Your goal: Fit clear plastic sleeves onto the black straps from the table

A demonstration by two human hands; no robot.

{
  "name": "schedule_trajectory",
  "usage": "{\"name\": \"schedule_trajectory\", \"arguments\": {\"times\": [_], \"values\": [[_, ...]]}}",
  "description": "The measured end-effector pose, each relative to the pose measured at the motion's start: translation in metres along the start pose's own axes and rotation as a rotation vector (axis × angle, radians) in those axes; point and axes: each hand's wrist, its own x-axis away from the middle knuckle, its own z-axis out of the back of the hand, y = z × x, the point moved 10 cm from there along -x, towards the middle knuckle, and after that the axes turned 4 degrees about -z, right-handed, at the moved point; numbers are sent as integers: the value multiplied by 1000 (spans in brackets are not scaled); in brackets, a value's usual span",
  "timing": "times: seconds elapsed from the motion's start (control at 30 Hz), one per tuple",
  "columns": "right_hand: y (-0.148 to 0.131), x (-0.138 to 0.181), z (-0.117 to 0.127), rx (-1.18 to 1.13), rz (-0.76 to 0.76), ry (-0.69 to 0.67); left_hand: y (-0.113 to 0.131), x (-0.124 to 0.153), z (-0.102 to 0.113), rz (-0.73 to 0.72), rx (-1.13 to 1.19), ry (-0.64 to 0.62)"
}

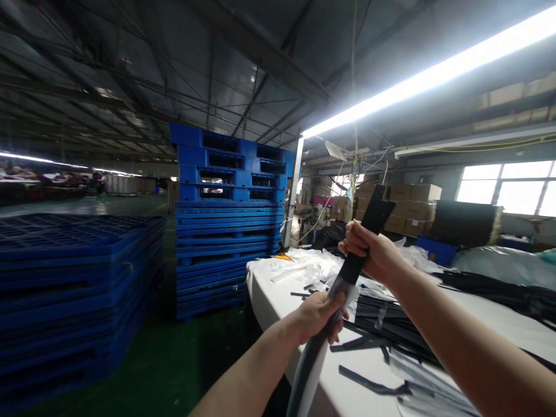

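Forearms (456, 336) near | left hand (321, 315) pinches translucent sleeve (316, 362), right hand (369, 246) pinches black strip (354, 267) | uneven pull could tear sleeve

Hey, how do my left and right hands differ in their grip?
Your left hand grips lower; your right hand grips higher. The left hand holds translucent wrapping, while the right hand holds uncovered black strip. Both are bare, gripping the same piece.

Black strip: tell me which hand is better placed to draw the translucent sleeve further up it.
Probably the left hand: it grips the translucent sleeve just below where the black strip emerges, while the right hand holds the bare strip higher up.
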Motion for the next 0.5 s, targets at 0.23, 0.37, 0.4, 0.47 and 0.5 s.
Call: {"name": "schedule_trajectory", "arguments": {"times": [0.23, 0.37, 0.4, 0.47, 0.5], "values": [[-12, -1, 0, 4, 14, 48, 13, -1, -8, -8, 0, -3], [-46, -5, 10, 46, 93, 122, 9, 0, -6, -22, 2, 1], [-47, -6, 11, 83, 78, 133, 11, 0, -5, -29, 5, 8], [-49, -7, 13, 147, 65, 156, 13, -1, -5, -31, 10, 17], [-52, -7, 15, 168, 94, 176, 14, -2, -6, -28, 10, 16]]}}
